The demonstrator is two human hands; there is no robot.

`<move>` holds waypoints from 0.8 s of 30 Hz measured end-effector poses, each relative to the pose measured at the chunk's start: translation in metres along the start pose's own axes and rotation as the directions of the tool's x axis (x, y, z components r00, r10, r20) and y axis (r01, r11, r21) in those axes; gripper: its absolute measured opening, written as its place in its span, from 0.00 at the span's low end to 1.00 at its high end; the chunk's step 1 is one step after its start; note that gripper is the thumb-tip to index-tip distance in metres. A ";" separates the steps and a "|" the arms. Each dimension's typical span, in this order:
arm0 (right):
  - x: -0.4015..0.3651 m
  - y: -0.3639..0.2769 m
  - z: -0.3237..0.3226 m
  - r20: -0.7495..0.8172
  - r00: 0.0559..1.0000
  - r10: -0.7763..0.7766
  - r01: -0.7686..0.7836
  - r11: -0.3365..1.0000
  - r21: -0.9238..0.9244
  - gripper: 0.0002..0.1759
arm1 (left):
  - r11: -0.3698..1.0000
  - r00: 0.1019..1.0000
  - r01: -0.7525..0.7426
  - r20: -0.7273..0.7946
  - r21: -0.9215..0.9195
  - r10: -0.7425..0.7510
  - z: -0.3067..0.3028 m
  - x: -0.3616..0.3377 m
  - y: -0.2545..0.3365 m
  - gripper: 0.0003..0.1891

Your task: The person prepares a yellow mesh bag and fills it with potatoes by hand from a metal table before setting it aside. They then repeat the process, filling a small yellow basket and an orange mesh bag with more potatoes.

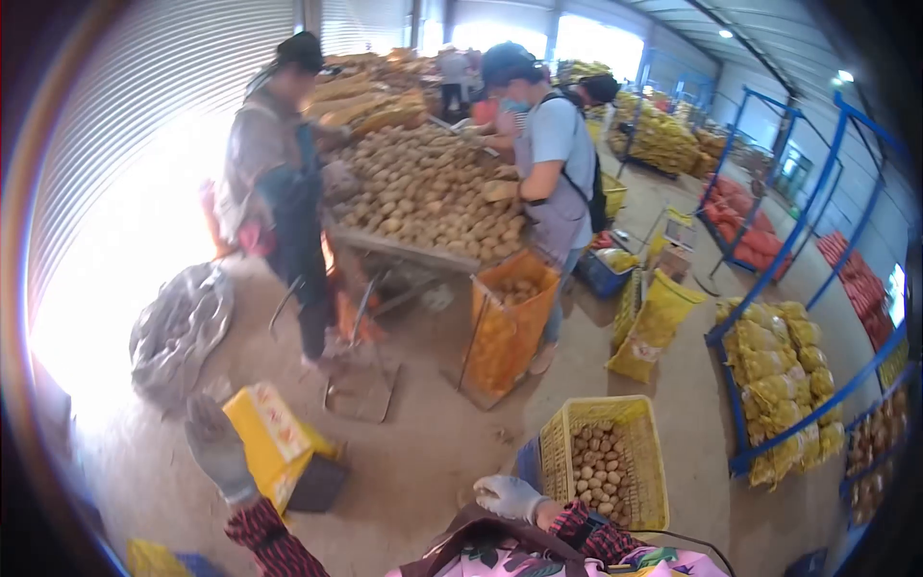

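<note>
My left hand (219, 450), in a grey glove, is raised at the lower left with its fingers stretched out and holds nothing. Beside it is a yellow bag or cover with a printed label (274, 433), over a dark box (317, 484). My right hand (510, 498), in a whitish glove, is low in front of my body, its fingers loosely curled and nothing seen in them. Just right of that hand stands a yellow plastic crate (657, 452), with potatoes (598, 466) in it. A blue surface (529, 464) shows at the crate's left side.
Ahead, people (279, 173) (553, 144) stand at a table (404, 250) heaped with potatoes. An orange mesh bag (510, 327) hangs at its front. A filled yellow sack (656, 325) stands on the floor. Blue racks (735, 404) with stacked sacks line the right. Grey sheeting (181, 332) lies left.
</note>
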State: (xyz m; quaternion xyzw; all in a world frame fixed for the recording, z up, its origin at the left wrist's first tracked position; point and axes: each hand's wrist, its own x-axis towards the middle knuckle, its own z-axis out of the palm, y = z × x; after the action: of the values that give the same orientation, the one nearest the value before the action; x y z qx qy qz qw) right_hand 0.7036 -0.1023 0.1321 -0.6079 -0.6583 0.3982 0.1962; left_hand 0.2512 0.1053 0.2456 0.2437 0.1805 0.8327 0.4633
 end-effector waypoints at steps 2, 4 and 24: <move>0.016 0.014 -0.004 0.181 0.966 0.184 -0.193 0.981 0.034 0.22 | 0.978 0.979 0.192 0.047 0.076 -0.196 -0.034 -0.008 -0.073 0.20; 0.047 0.028 -0.007 0.281 0.934 0.219 -0.214 0.976 -0.051 0.24 | 0.954 0.954 0.282 0.074 0.104 -0.290 -0.045 -0.033 -0.138 0.19; 0.471 0.003 -0.167 0.299 0.927 -0.225 0.280 0.948 -0.154 0.18 | 0.292 0.283 0.952 -0.096 -0.092 -0.954 0.018 0.071 -0.409 0.25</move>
State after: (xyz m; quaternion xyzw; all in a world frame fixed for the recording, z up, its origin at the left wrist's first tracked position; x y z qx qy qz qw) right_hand 0.7431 0.3957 0.1252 -0.4720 -0.7879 0.3847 0.0917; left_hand 0.5090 0.3744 0.0624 0.0289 0.3132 0.4089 0.8567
